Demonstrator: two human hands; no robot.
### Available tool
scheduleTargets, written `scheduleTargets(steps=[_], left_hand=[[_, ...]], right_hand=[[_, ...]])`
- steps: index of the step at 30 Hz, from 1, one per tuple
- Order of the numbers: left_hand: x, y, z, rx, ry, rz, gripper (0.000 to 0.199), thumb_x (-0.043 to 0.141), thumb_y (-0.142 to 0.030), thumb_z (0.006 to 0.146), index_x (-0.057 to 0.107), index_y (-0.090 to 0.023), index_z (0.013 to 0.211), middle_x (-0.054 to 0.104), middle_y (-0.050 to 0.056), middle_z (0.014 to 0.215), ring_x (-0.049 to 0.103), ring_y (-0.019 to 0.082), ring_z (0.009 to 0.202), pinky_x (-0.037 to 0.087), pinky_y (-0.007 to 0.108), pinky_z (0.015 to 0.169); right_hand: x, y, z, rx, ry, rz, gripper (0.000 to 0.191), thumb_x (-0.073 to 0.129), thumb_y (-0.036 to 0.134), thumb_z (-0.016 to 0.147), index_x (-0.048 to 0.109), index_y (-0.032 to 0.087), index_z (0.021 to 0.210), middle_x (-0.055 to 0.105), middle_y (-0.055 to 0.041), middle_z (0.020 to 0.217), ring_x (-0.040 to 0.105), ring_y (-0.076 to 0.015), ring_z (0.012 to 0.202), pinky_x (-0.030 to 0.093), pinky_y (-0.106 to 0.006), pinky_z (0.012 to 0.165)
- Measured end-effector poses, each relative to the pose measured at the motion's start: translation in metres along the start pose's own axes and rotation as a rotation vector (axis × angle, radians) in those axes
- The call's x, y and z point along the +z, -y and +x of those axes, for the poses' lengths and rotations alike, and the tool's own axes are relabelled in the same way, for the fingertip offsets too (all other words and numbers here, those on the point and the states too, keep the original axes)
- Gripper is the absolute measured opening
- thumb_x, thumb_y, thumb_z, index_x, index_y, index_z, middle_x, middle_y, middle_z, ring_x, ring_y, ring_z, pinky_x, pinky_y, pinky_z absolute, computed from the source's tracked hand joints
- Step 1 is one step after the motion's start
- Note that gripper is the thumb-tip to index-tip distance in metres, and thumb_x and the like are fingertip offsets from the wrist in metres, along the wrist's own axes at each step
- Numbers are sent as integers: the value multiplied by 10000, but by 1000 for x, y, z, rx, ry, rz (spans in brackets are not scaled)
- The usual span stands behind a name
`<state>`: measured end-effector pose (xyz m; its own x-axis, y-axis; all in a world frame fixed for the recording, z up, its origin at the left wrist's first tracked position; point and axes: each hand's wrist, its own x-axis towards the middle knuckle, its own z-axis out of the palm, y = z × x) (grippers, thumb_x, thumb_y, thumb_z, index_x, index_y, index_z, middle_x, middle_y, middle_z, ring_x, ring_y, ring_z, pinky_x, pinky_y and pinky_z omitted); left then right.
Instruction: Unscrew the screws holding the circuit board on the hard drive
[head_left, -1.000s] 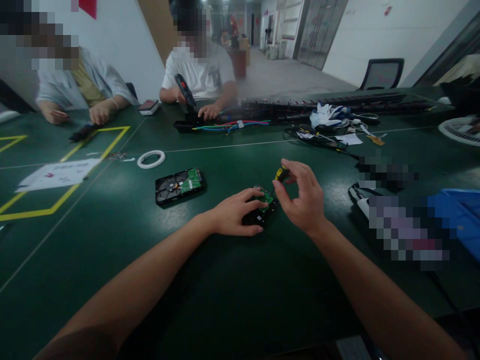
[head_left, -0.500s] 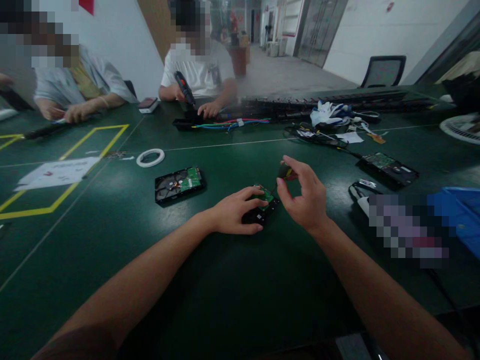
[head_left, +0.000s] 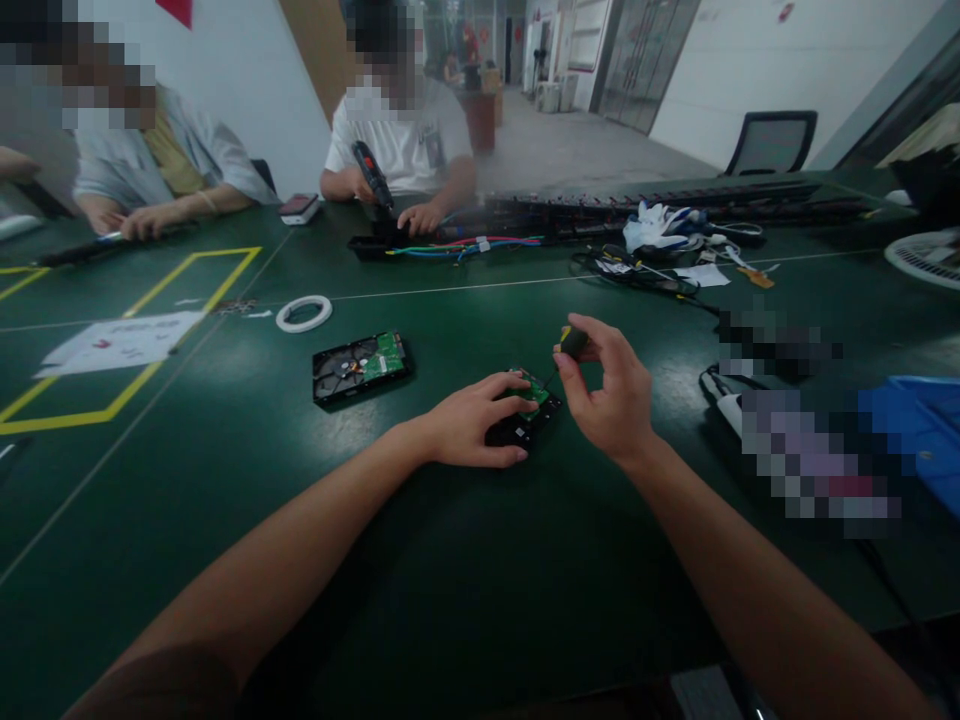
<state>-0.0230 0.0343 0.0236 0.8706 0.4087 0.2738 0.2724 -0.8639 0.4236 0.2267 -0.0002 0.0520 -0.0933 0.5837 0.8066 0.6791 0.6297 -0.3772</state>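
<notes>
A hard drive (head_left: 537, 402) with a green circuit board faces up on the green table. Across its left part lies my left hand (head_left: 480, 420), holding it steady with the thumb along the near edge and the fingers over the top; this hides much of the drive. My right hand (head_left: 611, 390) pinches the dark handle, marked with yellow, of a screwdriver (head_left: 574, 343). Its thin shaft slants down to the drive's right side; the tip is too small to make out. Another hard drive (head_left: 360, 367) lies apart, to the left of my left hand.
A white ring (head_left: 304, 314) and paper sheets (head_left: 124, 340) lie left, near yellow tape (head_left: 135, 395). Cables and white-blue gloves (head_left: 651, 228) are at the back right. A blue bin (head_left: 911, 430) stands far right. Across the table, one person holds a power tool (head_left: 373, 172); another handles a dark strip.
The screwdriver handle has turned in my right fingers, showing its yellow mark differently. My left hand and the drive stay in place. The view has shifted slightly.
</notes>
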Motion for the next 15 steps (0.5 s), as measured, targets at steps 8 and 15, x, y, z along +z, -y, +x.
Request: scheduleTargets(steps=[8,15], left_hand=[[-1,1,-1,-4,13,7,679,764,-589,964,602,-215,1507,471,195,1640,472,424,1551,468,627,1258],[0,0,0,-4,9,13,679,770,-582,960,610,-199,1498,476,208,1633,469,428,1553,465,621,1259]], right_hand=[[-2,4,4,1,-36,21,444,733,261,1014,640,353,1438,655,-67,1192,688,-242,1039,693,-413,800],[-2,0,3,-30,-57,-17,433,672,207,1034,615,335,1443,701,-72,1218,717,-256,1045,681,-462,855]])
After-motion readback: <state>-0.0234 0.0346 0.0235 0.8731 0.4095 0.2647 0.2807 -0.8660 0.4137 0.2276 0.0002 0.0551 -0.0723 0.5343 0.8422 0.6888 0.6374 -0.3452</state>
